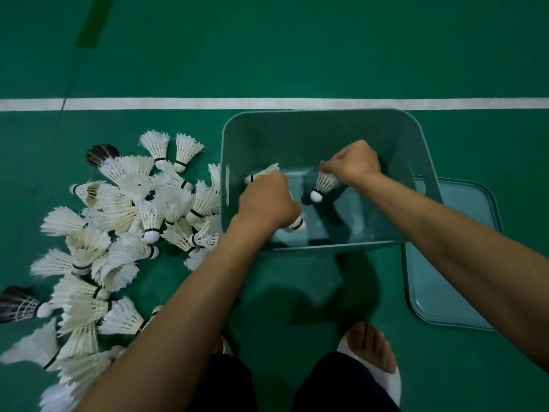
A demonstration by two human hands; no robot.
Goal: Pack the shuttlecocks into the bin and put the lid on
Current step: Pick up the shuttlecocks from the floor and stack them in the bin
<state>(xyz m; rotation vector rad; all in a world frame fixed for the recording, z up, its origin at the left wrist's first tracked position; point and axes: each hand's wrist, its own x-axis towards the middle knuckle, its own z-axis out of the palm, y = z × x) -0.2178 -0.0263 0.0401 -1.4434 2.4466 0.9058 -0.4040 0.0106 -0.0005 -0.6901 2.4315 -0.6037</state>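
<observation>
— Reaching into the bin (pixel 320 113) with both hands, look. The right hand (pixel 353 163) has its fingers (pixel 330 167) pinched together on the feather rim of one shuttlecock (pixel 325 184). It hangs cork down, just under the fingers, over the bin's bottom towards the far right corner.

— And the left hand (pixel 267 200)?

— Curled round a pair of shuttlecocks (pixel 298 224). One pokes out past the knuckles towards the bin's left wall, and the other's cork shows below the hand, by the near wall.

— The rest?

— A loose pile (pixel 124 221) on the floor (pixel 297 55), just beside the bin's left wall. Mostly white, a couple dark. The lid (pixel 445 278) lies flat on the floor at the bin's near right corner.
</observation>
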